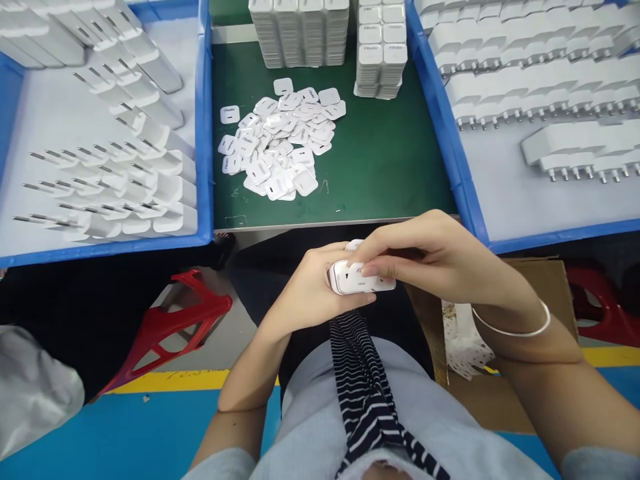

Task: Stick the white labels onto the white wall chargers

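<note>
Close to my body, below the table edge, my left hand (313,290) is wrapped round several small white plates (345,279) held together. My right hand (425,257) reaches over from the right, its thumb and forefinger pressed on the top plate. Dark print and a small slot show on that plate's face. Beyond my hands a loose pile of similar white plates (280,143) lies on the green table top (385,160). Whether a separate piece sits between my right fingertips is hidden.
Blue-rimmed trays stand at left (204,133) and right (443,127), both holding white plug housings. White stacks (300,33) stand at the table's back. Below are a red stool (175,313), a cardboard box (545,293) with white scraps, and a person's sleeve (35,387) at left.
</note>
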Demonstrator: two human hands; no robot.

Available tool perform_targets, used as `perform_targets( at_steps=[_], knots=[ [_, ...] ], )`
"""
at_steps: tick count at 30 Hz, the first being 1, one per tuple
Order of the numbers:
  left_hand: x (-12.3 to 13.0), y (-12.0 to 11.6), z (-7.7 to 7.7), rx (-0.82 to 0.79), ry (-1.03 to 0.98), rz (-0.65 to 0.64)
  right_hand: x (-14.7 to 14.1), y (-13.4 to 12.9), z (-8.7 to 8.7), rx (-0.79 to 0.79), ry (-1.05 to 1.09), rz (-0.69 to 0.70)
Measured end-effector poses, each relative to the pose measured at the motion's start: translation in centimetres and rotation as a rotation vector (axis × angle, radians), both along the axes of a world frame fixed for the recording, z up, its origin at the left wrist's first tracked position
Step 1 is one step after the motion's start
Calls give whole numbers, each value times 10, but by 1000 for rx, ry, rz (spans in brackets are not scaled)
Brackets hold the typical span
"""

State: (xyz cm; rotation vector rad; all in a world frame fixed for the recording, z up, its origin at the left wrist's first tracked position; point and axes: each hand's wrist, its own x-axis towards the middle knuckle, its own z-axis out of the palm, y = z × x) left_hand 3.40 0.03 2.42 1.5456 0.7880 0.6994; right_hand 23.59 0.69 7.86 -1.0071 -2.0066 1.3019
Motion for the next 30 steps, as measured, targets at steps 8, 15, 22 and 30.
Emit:
perform_targets(
  at_steps=[8, 15, 22, 30],
  knots=[
    [0, 1, -1, -126, -6, -29, -3, 3, -9, -32, 19, 11],
    [1, 2, 0, -183, -21, -29, -4, 6, -13, 6, 52, 30],
    [1, 2, -1, -190, -6, -28, -5, 6, -15, 47, -41, 23],
    [2, 1, -6, -135, 2, -31, -8, 10, -14, -255, 3, -8]
  ],
)
